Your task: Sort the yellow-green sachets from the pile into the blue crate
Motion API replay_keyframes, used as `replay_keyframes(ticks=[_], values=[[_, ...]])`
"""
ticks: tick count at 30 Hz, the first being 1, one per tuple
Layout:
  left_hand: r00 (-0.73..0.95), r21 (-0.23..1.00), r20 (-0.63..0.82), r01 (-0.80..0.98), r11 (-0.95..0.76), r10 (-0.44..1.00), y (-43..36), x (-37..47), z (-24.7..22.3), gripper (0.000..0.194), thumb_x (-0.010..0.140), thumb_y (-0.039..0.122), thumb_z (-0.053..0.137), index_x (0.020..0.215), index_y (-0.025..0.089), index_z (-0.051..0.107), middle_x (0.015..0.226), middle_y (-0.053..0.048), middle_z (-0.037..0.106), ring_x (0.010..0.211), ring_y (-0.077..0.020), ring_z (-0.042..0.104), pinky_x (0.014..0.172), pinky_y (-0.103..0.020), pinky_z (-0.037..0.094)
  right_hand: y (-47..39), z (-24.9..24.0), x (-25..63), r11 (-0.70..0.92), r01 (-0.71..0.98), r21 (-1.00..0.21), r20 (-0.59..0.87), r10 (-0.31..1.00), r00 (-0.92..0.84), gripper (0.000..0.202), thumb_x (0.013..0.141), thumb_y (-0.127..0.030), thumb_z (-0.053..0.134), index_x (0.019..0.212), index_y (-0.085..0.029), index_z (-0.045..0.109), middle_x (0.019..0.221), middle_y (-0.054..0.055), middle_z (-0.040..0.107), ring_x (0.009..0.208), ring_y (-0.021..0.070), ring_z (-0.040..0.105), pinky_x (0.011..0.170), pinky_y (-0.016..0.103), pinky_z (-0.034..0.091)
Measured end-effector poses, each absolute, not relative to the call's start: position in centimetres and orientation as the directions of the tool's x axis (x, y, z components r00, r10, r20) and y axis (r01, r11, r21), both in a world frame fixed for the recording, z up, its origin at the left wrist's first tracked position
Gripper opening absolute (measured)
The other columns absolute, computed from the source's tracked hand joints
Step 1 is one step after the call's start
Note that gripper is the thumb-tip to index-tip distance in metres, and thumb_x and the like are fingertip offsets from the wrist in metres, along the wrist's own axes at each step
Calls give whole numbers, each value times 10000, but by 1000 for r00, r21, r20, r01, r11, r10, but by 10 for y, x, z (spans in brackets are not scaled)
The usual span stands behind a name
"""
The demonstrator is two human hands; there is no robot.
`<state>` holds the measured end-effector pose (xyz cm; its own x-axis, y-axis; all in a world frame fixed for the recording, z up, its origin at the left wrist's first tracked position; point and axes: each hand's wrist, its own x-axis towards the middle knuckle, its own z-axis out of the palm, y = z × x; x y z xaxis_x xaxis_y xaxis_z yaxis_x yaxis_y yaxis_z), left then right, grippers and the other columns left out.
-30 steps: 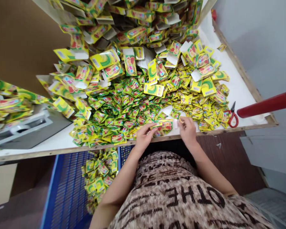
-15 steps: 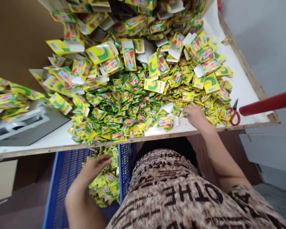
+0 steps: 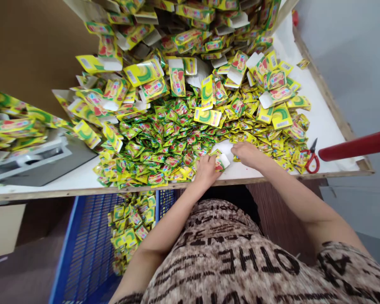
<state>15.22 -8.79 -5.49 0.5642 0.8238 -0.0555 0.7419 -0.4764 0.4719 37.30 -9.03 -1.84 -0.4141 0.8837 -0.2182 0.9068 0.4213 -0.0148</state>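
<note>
My left hand is closed on a small yellow and green candy box at the table's front edge, its white end flap open toward the right. Just to the right, my right hand has its fingers pinched together over the white tabletop; whatever lies between them is hidden. Small green wrapped packets are heaped left and behind my hands. Yellow packets lie heaped beyond and to the right of my right hand.
Many open candy boxes are piled at the back. Red-handled scissors and a red bar are at the right. A grey tape dispenser stands left. Below the edge, a blue crate holds filled-looking boxes.
My left hand has moved up from over the blue crate to the table and taken hold of the candy box. My right hand has shifted slightly left.
</note>
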Motion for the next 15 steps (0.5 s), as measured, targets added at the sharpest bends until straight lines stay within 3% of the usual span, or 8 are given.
replay_keyframes(ticks=[5, 8, 10, 13, 15], values=[[439, 649, 58, 666, -368, 897, -88, 132, -57, 621, 690, 410, 781, 1205, 170, 530, 1126, -117, 595, 1064, -282, 572, 908, -399, 468, -87, -20, 383, 225, 931, -287, -279, 910, -306, 203, 713, -118, 724, 898, -146, 648, 909, 67, 666, 819, 189, 578, 689, 257, 365], [306, 778, 73, 578, -246, 949, -87, 125, -61, 610, 675, 441, 791, 1162, 167, 547, 1050, -88, 626, 987, -251, 603, 862, -363, 487, -76, -10, 392, 173, 888, -426, -319, 890, -327, 268, 648, -121, 761, 893, -185, 672, 843, 12, 671, 771, 171, 584, 669, 244, 374], [255, 837, 56, 515, -185, 965, -88, 122, -64, 624, 669, 455, 792, 1165, 162, 551, 1027, -76, 641, 948, -236, 617, 849, -352, 492, -69, -4, 394, 210, 874, -437, -317, 874, -368, 377, 618, -105, 768, 968, -219, 687, 851, 0, 676, 776, 175, 590, 668, 248, 378], [246, 873, 64, 456, -174, 967, -89, 121, -67, 657, 665, 443, 797, 1203, 168, 541, 1070, -79, 648, 991, -241, 622, 893, -365, 487, -64, -5, 387, 215, 918, -333, -431, 832, -350, 549, 561, -84, 797, 1069, -260, 686, 870, 8, 677, 760, 186, 588, 646, 259, 377], [247, 873, 83, 449, -190, 965, -89, 122, -69, 681, 660, 427, 805, 1228, 173, 529, 1122, -91, 641, 1042, -253, 614, 927, -379, 479, -65, -13, 381, 215, 944, -252, -488, 813, -316, 488, 576, -69, 780, 1024, -242, 695, 880, 30, 669, 780, 198, 588, 649, 268, 382]])
